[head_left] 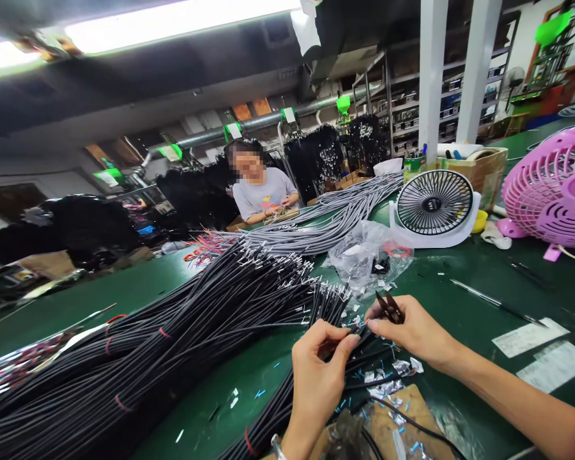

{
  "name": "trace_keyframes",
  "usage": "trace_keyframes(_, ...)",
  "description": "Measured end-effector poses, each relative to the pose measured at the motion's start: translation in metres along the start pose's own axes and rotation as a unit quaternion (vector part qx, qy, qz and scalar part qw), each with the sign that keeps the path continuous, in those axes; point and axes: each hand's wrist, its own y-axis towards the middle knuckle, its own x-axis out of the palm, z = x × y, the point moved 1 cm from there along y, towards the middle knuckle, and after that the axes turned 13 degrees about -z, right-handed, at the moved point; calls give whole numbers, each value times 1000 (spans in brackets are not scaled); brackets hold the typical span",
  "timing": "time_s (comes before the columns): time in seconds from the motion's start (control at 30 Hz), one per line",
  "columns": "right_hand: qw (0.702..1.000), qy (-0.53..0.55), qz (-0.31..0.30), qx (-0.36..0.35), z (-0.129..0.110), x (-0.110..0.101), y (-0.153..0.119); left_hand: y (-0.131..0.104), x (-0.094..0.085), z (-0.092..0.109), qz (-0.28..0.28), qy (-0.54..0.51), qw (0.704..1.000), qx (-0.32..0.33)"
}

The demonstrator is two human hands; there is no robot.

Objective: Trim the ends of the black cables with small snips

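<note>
Near the centre right, my left hand [319, 374] pinches the end of a black cable between thumb and fingertips. Close to its right, my right hand [407, 329] is closed around small dark snips [390, 306], whose blades point up and left. The thumb and forefinger of that hand meet at the tip of the cable; fine wires there are too small to make out. A large bundle of black cables [172, 332] with stripped ends lies to the left, and more black cables run beneath my left hand.
Grey cables [316, 223] lie farther back, near a seated person [263, 188]. A plastic bag [364, 252], white fan [434, 204], pink fan [556, 185], pen [496, 301] and paper labels [529, 337] are on the green table [249, 396]. Scraps surround a cardboard piece [402, 415].
</note>
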Motion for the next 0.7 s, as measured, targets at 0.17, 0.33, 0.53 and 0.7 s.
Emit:
trace_keyframes(0.17, 999, 31, 4, 15, 4, 1, 0, -1, 0, -2, 8, -8, 1000, 7)
trace_keyframes(0.33, 983, -155, 63, -79, -5, 1, -5, -1, 0, -1, -3, 1, 1000, 9)
trace_keyframes(0.53, 980, -160, 74, -90, -3, 3, -5, -3, 3, 0, -7, 7, 1000, 14)
trace_keyframes(0.7, 998, 37, 47, -30, 4, 4, -1, -2, 3, 0, -6, 9, 1000, 7)
